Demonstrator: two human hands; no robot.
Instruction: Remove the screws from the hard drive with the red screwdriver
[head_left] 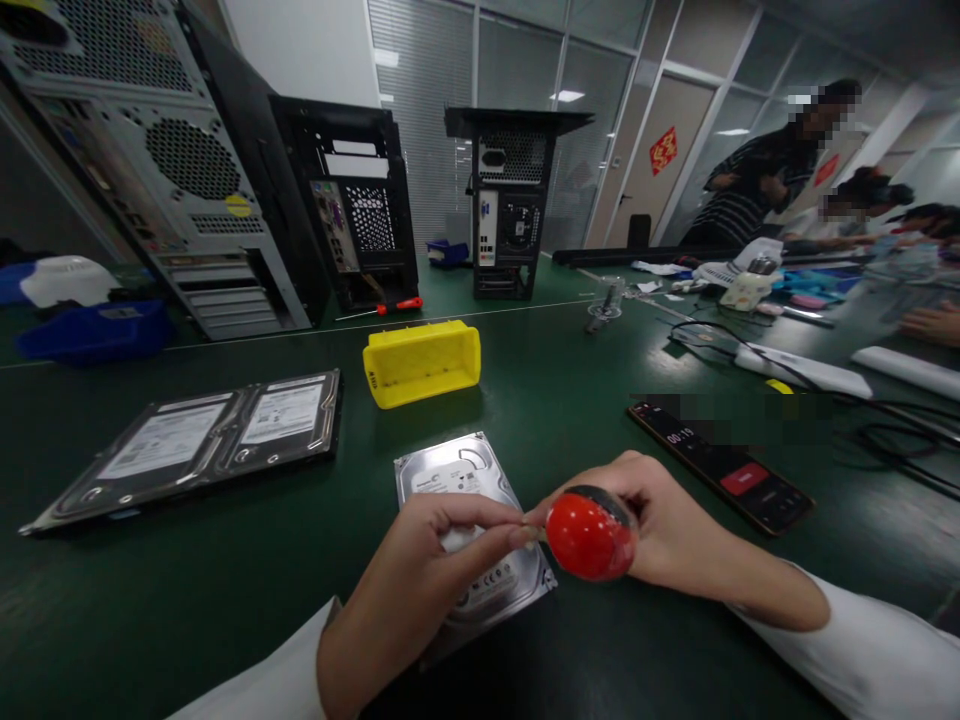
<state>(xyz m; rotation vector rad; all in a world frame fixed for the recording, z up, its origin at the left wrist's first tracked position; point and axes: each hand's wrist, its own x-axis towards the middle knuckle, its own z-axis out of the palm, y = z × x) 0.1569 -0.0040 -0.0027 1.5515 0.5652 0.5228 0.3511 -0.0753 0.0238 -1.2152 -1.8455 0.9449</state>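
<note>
**Smooth dark-green tabletop [262,610] in a room with glass partitions [510,60]**

Head view, clock directions taken from the flat silver metal hard drive [495,600], which lies slightly turned on the glossy green at the bottom centre, its label partly covered by fingers. Its squared corners and far edge show beyond the bare left hand [420,575], closed in a thumb-and-finger pinch above the drive, just in front of a rounded, shiny red-and-black tool handle [590,533]. What lies between those fingertips is too small to tell. The bare right hand [660,510] is curled round the handle, which points its bulging end at the camera beside the drive's right edge.

At ten o'clock, a pair of label-covered metal drives [217,435] lies side by side; a smooth green strip separates them from the silver one. Near eleven, an open yellow plastic bin [424,370] shows thin walls and rounded corners, with a red-handled screwdriver [400,306] lying beyond it. Perforated metal computer towers [202,165] stand from ten round to twelve. Between two and three, a slim black phone [720,465] lies flat, with green surface between it and the bin.
</note>
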